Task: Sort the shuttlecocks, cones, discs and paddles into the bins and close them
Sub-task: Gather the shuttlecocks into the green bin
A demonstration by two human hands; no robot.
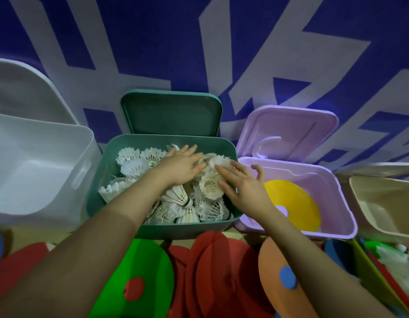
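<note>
A green bin (pixel 111 157) in the middle is heaped with white shuttlecocks (pixel 176 198), its lid (pixel 171 111) standing open behind it. My left hand (pixel 180 166) lies flat on the heap with fingers spread. My right hand (pixel 242 182) rests with straight fingers on the heap at the bin's right rim. To the right, a lilac bin (pixel 332 187) holds a yellow disc (pixel 293 203) and its lid (pixel 288 131) is up.
A white bin (pixel 38 161) stands open at the left and a beige bin (pixel 382 203) at the right. In the foreground lie green (pixel 134 271), red (pixel 222 271) and orange (pixel 274 271) discs. More shuttlecocks (pixel 398 265) lie at the lower right. A blue-and-white wall stands behind.
</note>
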